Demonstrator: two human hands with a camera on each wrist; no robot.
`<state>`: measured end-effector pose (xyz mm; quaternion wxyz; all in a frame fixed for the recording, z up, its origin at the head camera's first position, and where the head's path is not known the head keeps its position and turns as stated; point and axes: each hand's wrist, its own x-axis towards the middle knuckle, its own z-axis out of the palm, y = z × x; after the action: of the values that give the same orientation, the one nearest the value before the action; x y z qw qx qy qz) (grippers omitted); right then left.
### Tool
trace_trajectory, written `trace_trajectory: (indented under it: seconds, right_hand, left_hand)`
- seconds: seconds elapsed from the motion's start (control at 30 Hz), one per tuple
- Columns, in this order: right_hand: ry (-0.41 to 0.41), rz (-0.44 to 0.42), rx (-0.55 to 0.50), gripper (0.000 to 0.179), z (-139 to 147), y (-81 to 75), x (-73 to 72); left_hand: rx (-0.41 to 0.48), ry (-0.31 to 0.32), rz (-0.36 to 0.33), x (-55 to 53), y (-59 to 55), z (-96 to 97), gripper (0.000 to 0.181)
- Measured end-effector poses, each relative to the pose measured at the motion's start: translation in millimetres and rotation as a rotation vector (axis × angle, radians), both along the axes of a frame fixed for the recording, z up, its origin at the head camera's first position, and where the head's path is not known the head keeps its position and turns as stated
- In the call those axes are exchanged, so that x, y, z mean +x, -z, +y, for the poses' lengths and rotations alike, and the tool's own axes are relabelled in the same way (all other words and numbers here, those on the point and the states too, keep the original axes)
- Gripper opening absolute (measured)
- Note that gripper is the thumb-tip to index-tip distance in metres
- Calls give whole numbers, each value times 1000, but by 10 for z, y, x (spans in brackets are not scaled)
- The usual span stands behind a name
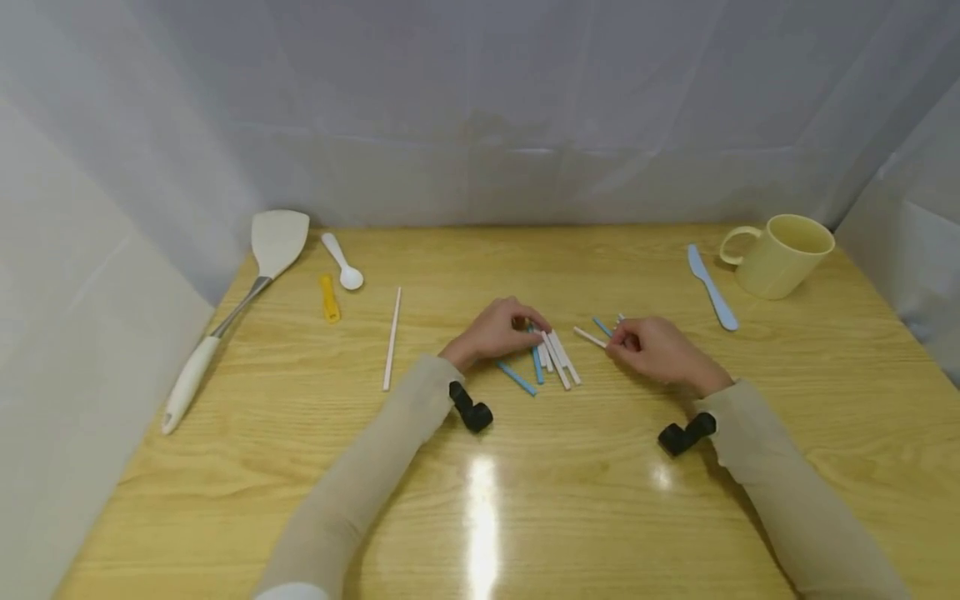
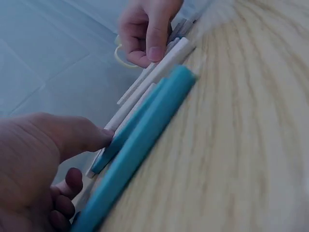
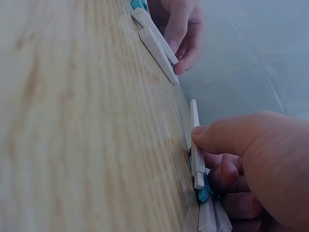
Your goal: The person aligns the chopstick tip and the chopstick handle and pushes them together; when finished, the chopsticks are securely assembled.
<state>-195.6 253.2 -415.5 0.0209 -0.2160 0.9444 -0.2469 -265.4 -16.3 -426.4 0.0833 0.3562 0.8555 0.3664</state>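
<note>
My left hand (image 1: pixel 498 329) is over a loose fan of short white sticks (image 1: pixel 567 360) and blue sticks (image 1: pixel 517 378) at mid-table. Its thumb and index finger pinch the far end of a white stick (image 3: pixel 157 36) in the fan. To the right, my right hand (image 1: pixel 658 348) pinches another white stick (image 1: pixel 589 337) between thumb and curled fingers. That stick's free end points left, toward the fan. Beneath and behind the right fingers lie more sticks, among them a blue stick (image 1: pixel 602 326); the fingers partly cover them.
One long white stick (image 1: pixel 392 339) lies apart on the left. Farther left are a yellow clip-like piece (image 1: pixel 329 298), a white spoon (image 1: pixel 345 265) and a spatula (image 1: pixel 279 242). At the right stand a light blue knife (image 1: pixel 711 287), lying flat, and a yellow mug (image 1: pixel 780 262).
</note>
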Motion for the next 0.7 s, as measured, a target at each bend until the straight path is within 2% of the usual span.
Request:
trace_trajectory:
  seconds: [0.1,0.33,0.43,0.57,0.7]
  right_hand:
    - [-3,3,-3,12,-2,-6,5]
    - [-9,2,0,13,-2,3,-4]
    - [-10,0,1,13,3,5,-6]
    - [-14,-5,-8,13,5,0,-1]
    - [-5,5,-54,11,2,8,-1]
  left_hand:
    - [0,10,-27,-13,-7,-12,18]
    - [27,41,14,-26,43,-52,14]
    - [71,45,0,-38,68,-65,14]
    - [139,38,-52,-48,86,-84,13]
    - [215,4,-168,-16,70,-107,11]
